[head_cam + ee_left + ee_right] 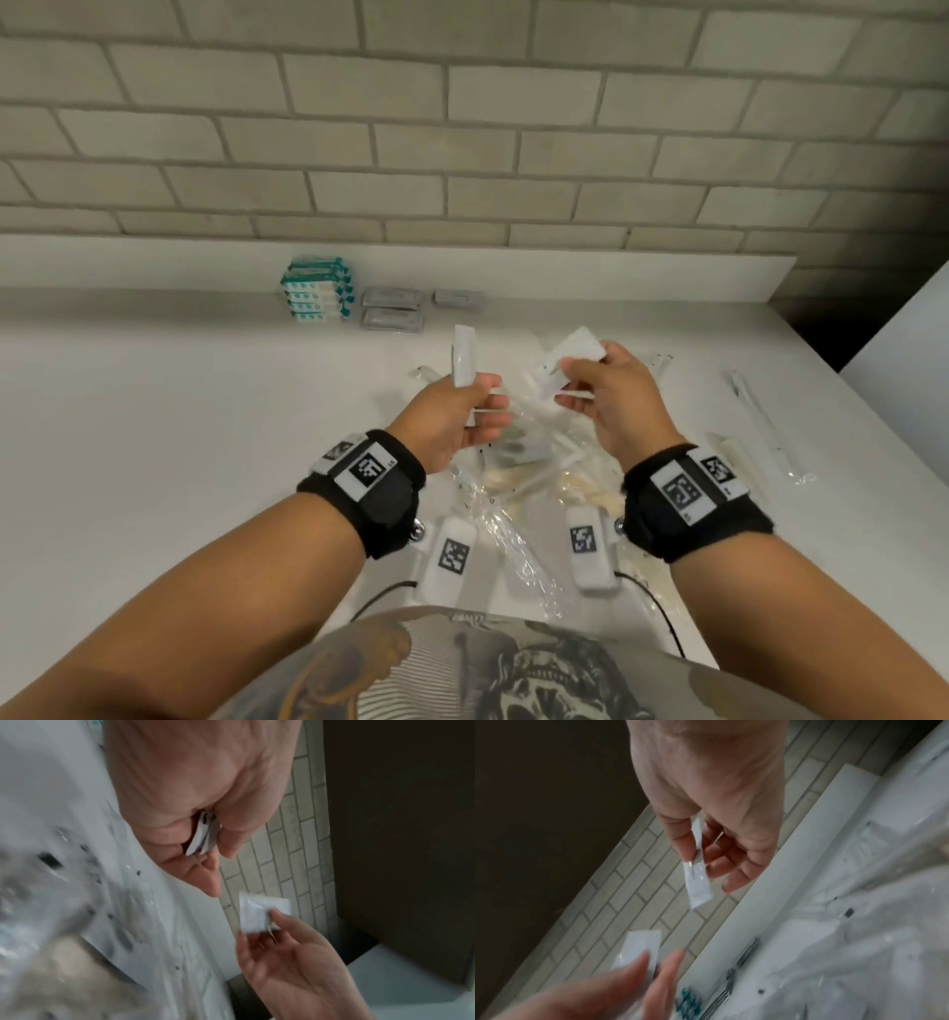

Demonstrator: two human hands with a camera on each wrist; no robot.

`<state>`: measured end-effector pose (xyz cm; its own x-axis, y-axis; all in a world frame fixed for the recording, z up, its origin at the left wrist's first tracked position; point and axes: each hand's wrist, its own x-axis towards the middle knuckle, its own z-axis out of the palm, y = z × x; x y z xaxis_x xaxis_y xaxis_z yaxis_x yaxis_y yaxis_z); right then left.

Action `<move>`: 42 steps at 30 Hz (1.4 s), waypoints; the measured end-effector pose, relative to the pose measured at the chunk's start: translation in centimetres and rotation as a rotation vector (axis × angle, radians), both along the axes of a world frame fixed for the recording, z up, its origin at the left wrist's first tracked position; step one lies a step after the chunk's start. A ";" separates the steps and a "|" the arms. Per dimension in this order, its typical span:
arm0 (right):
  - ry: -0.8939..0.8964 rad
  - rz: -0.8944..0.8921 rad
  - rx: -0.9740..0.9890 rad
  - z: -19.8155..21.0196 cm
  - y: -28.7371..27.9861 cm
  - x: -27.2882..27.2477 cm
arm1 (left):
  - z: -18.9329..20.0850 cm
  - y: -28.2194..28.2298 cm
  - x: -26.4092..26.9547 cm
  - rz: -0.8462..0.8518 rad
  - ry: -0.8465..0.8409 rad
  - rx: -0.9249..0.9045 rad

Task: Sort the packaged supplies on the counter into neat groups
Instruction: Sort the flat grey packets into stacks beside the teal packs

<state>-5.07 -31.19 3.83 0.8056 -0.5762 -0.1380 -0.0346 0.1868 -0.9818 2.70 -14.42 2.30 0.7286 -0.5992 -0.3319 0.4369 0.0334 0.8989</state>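
Both hands are raised over a loose pile of clear-wrapped supplies on the white counter. My left hand grips a few narrow white packets upright; the left wrist view shows their edges between thumb and fingers of that hand. My right hand pinches a flat white packet a short way to the right. The right wrist view shows this packet hanging from thumb and forefinger. The two hands are close but apart.
At the back of the counter stand a stack of teal-and-white boxes and, to their right, grey flat packets in small piles. Long clear-wrapped sticks lie at the right. A tiled wall rises behind; the counter's right edge is near.
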 end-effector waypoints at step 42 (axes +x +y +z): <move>-0.050 0.295 -0.012 2.3 -0.1 0.4 | 1.1 0.5 1.2 -0.186 -0.009 -0.142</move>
<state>-4.66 -31.32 6.13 0.9442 -0.3175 -0.0879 -0.0367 0.1639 -0.9858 3.89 -13.89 3.39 0.6038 -0.7636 -0.2286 0.4390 0.0792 0.8950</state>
